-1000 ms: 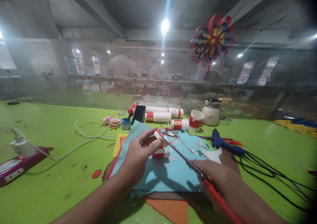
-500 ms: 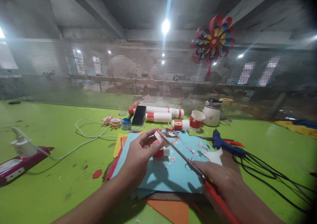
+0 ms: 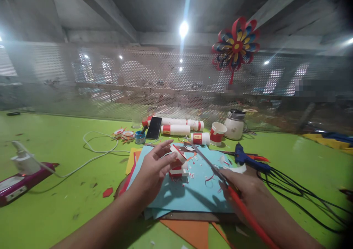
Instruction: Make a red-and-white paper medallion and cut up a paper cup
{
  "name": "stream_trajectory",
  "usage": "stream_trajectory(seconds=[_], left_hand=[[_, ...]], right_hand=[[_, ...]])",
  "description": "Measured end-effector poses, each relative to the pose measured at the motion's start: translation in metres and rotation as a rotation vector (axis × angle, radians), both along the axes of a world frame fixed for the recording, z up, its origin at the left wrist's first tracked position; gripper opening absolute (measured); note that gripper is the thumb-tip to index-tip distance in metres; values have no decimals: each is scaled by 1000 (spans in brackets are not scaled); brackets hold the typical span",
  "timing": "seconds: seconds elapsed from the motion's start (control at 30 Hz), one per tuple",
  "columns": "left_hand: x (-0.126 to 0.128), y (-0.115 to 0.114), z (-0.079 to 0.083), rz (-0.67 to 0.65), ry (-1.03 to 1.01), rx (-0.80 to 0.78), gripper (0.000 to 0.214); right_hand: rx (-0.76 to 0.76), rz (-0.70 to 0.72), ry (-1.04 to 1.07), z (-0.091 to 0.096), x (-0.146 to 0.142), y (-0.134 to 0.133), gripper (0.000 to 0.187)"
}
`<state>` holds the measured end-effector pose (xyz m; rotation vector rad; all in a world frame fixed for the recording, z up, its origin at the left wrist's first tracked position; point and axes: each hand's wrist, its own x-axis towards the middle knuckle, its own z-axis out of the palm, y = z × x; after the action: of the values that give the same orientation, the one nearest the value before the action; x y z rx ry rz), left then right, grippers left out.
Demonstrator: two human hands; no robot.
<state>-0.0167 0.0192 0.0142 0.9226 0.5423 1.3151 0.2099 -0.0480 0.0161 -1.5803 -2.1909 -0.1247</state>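
My left hand [image 3: 151, 170] pinches a cut piece of a white-and-red paper cup [image 3: 178, 155] between thumb and fingers, above the stacked paper. In my right hand [image 3: 246, 184] is a pair of scissors [image 3: 209, 162] with red handles, its blades pointing away from me and to the left. The blades are apart from the cup piece and look closed together. Under both hands lies light blue paper [image 3: 190, 199], strewn with small white and red scraps. Another red-and-white cup piece [image 3: 177, 173] rests on it, partly behind my left fingers.
A blue glue gun [image 3: 241, 155] with black cables lies at right. Behind the paper are a phone [image 3: 154, 127], a blue paint jar [image 3: 140, 137], stacked paper cups [image 3: 176, 130], an upright cup [image 3: 217, 134] and a kettle [image 3: 234, 126]. A purple power strip [image 3: 27, 181] sits at left.
The scissors have drawn away from the cup piece, and their blades have come together. My left fingers have turned the cup piece so more of its side shows.
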Motion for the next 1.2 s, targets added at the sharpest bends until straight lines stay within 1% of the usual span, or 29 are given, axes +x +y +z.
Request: stream_trajectory(seconds=[0.07,0.13,0.23,0.33,0.4,0.53,0.63,0.73,0.87,1.0,1.2], left_hand=[[-2,2,0,-44,-30,-27,49],[-4,4,0,-79,-63,-60,46],[-6,8,1,-102,-116,-91,41],[-7,11,3,-115,-145,-120,40],[-8,12,3,-136,-146,-132,40],[-9,15,1,-150,-150,-94,36],[-10,16,1,-118,-132,-96,32],[-10,18,3,-66,-70,-114,27],[-11,21,5,-52,-48,-109,26],[-16,28,4,-22,-46,-110,28],[-23,45,-5,52,-49,-135,28]], right_hand=[[41,-105,-57,-4,8,9,30],[42,-181,-118,-7,14,17,29],[-11,-236,-157,-9,18,26,28],[-83,-288,-180,-9,18,32,32],[-131,-295,-176,-8,17,34,38],[-191,-280,-153,-7,13,33,46],[-205,-244,-139,-5,11,30,45],[-230,-204,-125,-4,10,27,45],[-279,-152,-76,-5,12,28,50],[-303,-169,-77,-10,16,34,53],[-324,-228,-125,-18,17,42,55]])
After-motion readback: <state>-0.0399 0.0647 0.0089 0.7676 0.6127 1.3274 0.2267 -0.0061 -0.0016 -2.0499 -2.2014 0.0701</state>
